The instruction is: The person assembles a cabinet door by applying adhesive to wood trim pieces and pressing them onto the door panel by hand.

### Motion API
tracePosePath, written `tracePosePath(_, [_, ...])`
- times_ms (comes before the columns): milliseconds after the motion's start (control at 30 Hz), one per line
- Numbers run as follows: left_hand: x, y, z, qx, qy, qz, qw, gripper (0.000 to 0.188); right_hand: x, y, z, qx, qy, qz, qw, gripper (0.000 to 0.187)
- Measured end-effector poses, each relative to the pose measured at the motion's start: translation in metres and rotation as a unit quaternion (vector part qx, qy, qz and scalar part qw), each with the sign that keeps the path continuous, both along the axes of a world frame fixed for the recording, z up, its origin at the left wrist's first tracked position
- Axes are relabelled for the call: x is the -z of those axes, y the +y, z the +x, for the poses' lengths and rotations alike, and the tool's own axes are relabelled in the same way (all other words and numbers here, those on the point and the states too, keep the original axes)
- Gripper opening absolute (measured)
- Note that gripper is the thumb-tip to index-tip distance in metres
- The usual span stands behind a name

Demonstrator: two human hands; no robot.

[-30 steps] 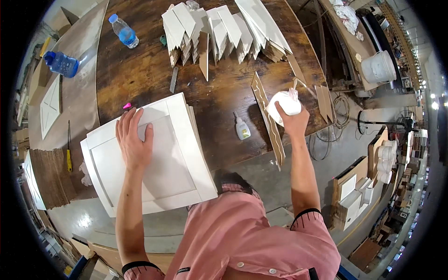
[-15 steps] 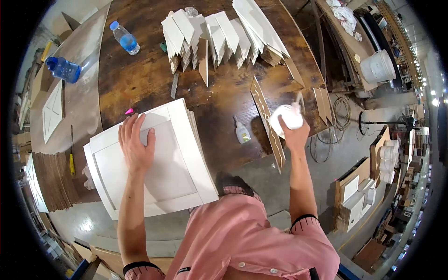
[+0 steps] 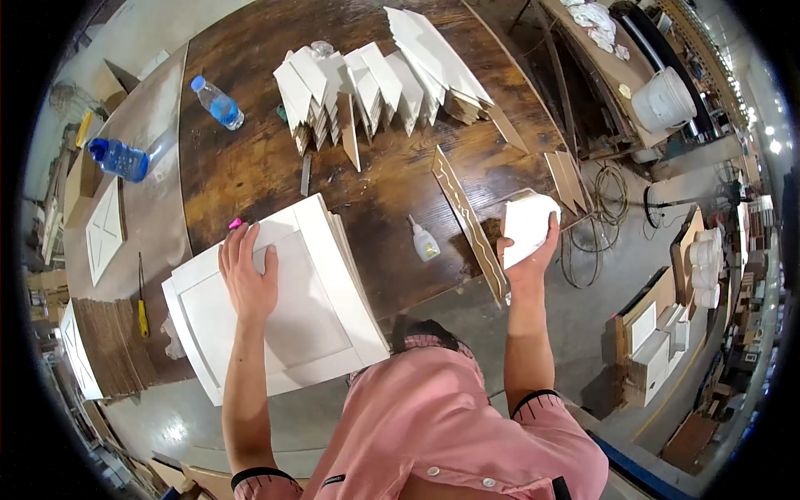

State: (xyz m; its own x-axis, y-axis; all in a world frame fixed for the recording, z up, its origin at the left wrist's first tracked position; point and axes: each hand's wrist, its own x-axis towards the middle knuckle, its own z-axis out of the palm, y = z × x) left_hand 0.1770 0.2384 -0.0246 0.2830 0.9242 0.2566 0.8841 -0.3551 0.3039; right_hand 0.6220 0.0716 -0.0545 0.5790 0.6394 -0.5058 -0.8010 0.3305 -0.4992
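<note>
On the brown counter (image 3: 242, 171) lies a strip (image 3: 472, 232), its wavy line (image 3: 458, 200) seemingly complete (nothing joined yet), my left fingers (image 3: 247, 250) spread on a white panel (image 3: 312, 312), my right fingers (image 3: 552, 227) gripping a white container (image 3: 529, 223).

Odds and ends at my left and right.
On my feed, a clear, blue-capped bottle (image 3: 221, 107) is on the brown tabletop (image 3: 242, 171), while a blue bottle (image 3: 121, 160) and a yellow-handled screwdriver (image 3: 142, 318) share the greyer surface (image 3: 150, 221) to its left. Over on the right I see a crumpled white cloth (image 3: 595, 25) and a white bucket (image 3: 664, 100) at a side bench (image 3: 612, 79) (plenty of clutter there), with a loose coil of line (image 3: 623, 198) nearby. Further out: white tubs (image 3: 707, 268) and a dark stand (image 3: 733, 193), possibly a fan; the rim blurs it.
</note>
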Motion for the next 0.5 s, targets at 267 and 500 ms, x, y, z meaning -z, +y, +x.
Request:
tracePosePath(267, [0.003,0.001,-0.001,0.007,-0.015,0.016,1.000,0.045,0.024,0.081,0.030,0.003,-0.398,-0.245,0.884,0.057])
tracePosePath(500, [-0.003,0.000,0.001,-0.001,-0.014,0.008,1.000,0.044,0.027,0.146,0.022,-0.063,-0.511,-0.223,0.828,0.040])
